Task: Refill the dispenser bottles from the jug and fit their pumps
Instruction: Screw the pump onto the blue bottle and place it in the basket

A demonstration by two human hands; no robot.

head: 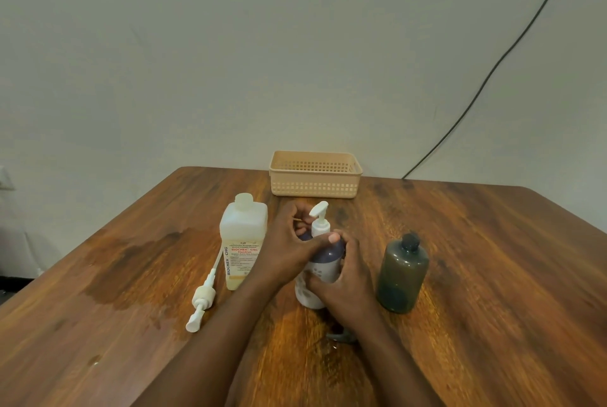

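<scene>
My left hand [289,242] is closed around the collar of the white pump [320,219], and my right hand [341,278] grips the body of the white-and-purple dispenser bottle [323,262] standing mid-table. If I twist crooked, the thread could cross and leak; squeezing too hard might tip it toward the dark green bottle [403,275] just right. The translucent jug [243,242] stands left, a loose white pump [203,298] lying beside it on the wooden table [492,308].

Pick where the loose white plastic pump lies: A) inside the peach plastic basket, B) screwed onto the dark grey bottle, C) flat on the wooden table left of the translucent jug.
C: the loose white plastic pump lies flat on the wooden table, left of the translucent jug.
</scene>
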